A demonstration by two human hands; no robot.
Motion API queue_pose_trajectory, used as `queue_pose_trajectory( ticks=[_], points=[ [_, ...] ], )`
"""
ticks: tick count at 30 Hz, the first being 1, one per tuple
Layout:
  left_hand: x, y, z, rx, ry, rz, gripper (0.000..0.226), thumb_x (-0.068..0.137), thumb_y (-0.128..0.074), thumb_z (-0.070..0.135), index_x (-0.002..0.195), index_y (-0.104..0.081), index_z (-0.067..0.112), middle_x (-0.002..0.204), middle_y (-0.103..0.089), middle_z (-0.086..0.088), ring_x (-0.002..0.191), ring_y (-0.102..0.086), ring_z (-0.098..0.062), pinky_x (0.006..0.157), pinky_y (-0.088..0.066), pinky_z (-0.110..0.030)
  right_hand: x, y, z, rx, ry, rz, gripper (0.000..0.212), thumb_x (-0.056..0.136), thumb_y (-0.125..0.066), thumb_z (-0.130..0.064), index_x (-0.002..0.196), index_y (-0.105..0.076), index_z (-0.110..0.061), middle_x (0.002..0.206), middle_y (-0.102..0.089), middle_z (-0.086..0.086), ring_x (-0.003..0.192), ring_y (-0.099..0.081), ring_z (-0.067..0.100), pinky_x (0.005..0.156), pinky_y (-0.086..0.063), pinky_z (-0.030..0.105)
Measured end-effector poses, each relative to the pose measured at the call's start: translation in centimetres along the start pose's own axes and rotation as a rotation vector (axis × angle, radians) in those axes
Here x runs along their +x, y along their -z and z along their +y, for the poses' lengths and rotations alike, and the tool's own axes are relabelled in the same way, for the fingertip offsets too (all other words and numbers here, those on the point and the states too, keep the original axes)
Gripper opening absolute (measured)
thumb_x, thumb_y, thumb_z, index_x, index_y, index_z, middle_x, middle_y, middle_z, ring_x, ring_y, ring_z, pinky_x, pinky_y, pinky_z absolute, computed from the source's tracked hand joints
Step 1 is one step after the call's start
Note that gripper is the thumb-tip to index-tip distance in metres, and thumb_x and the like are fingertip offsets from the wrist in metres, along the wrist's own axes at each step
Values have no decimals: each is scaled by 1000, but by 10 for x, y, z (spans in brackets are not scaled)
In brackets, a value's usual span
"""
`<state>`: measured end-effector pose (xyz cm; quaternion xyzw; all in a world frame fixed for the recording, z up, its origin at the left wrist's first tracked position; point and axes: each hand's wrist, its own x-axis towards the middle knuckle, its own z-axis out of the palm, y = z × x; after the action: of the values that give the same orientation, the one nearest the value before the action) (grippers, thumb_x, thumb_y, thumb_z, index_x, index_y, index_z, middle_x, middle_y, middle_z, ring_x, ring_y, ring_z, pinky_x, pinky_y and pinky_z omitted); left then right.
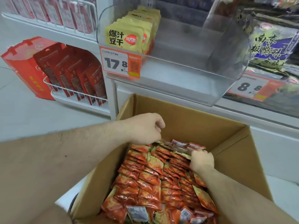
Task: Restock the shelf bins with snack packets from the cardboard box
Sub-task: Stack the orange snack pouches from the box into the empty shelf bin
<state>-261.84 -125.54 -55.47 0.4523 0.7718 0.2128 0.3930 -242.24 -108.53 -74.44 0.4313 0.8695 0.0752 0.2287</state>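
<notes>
Reaching into the cardboard box [186, 120], both hands worked the far row of red snack packets [150, 173] in the head view, the only view there was. The left hand [145, 128] hovered at the back edge of the stack with fingers curled, their tips down among the packet tops; whether that grip had truly closed on a packet could not be told, since the tips were hidden. The right hand [201, 160] was clamped on a bunch of packets at the right end of that row, fingers curled over their tops.

Up above, the clear shelf bin [194, 88] stood mostly bare, with just one file of yellow packets [129, 36] along its left side behind the 17.8 price tag [120, 63]. No red packet was in the bin. The box, meanwhile, looked packed nearly full, row upon row.

Judging from that, the restock was barely under way: a first handful was being gathered, and almost the whole box was left to shift.
</notes>
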Motion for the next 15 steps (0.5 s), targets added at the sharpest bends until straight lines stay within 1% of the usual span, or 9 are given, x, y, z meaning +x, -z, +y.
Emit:
queue_pose_trajectory(
  ticks=[4,7,8,9,10,11,12,14,15],
  points=[
    [1,-4,-3,-38,46,-37,30,91,-61,10,114,-56,28,107,-62,12,86,-65,-7,62,-46,-16,9,-18,10,-51,11,88,30,92,-49,-23,116,-67,-24,121,-58,2,117,-51,24,93,-40,35],
    [-3,-3,-2,-92,98,-30,24,91,-62,11,109,-58,26,106,-65,7,83,-63,-9,61,-47,-18,4,-8,7,43,41,234,26,88,-55,-31,108,-68,-21,110,-63,3,107,-56,26,86,-41,37],
    [-4,-2,-1,-117,135,-23,22,91,-62,12,110,-59,24,107,-66,2,87,-64,-13,64,-52,-22,1,1,4,96,72,314,21,86,-59,-31,99,-68,-18,100,-66,4,98,-60,27,78,-41,37],
    [-5,-1,0,-166,193,-25,22,93,-61,14,113,-60,21,107,-67,-3,91,-66,-18,69,-57,-27,-3,12,0,155,118,395,14,83,-64,-28,88,-65,-15,86,-66,4,83,-63,28,68,-40,35],
    [-5,-2,1,-256,271,-45,25,95,-59,15,120,-59,16,109,-66,-7,94,-67,-22,74,-60,-30,-8,23,-4,221,172,497,13,79,-68,-23,77,-59,-14,71,-63,4,65,-62,27,58,-36,32],
    [-6,-2,4,-384,363,-79,33,97,-57,18,129,-55,10,115,-65,-11,98,-68,-26,77,-60,-33,-14,37,-8,270,227,630,18,76,-70,-19,70,-53,-13,58,-57,2,49,-55,26,51,-31,28],
    [-5,-2,6,-518,449,-119,44,98,-56,23,138,-47,6,125,-62,-16,105,-66,-33,82,-60,-39,-23,53,-12,318,276,758,19,78,-65,-19,67,-51,-13,51,-51,1,39,-49,25,46,-27,25],
    [-5,-2,10,-740,578,-190,65,99,-54,35,149,-31,1,145,-45,-28,122,-56,-46,96,-53,-50,-43,85,-24,402,380,968,18,83,-53,-21,68,-54,-11,51,-51,0,38,-48,25,42,-27,24],
    [-5,-2,11,-832,613,-207,70,98,-55,41,149,-29,1,149,-38,-32,127,-50,-50,101,-48,-55,-52,99,-31,427,430,1039,16,83,-54,-19,69,-56,-11,54,-53,1,42,-51,26,42,-32,27]
  ],
)
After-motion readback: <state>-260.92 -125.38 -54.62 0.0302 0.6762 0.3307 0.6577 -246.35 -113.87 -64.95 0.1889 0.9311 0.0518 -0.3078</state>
